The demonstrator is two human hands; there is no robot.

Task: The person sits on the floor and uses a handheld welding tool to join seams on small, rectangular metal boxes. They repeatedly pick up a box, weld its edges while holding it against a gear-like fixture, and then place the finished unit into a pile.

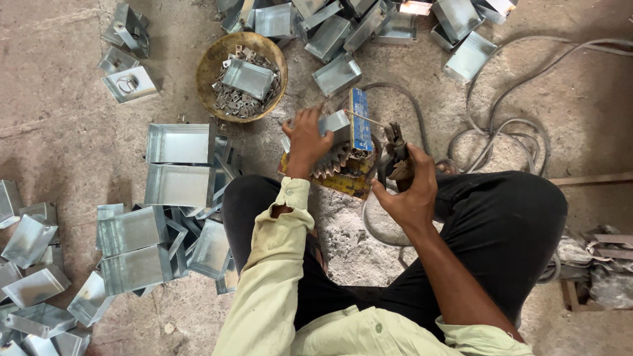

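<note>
Box point(337, 122) pressed under left hand point(304, 140) fingers, just left of rod tip; holder point(397, 158) clamped in right hand point(410, 192), rod aimed leftward at box.

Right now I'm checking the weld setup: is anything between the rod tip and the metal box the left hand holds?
Nothing visible. The right hand grips the electrode holder, whose thin rod reaches straight to the small metal box steadied by the left hand; the cables lie off to the right.

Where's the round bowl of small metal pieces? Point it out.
In the head view, the bowl sits on the floor at upper left of centre, just beyond the left hand, with a small metal box resting inside it.
</note>
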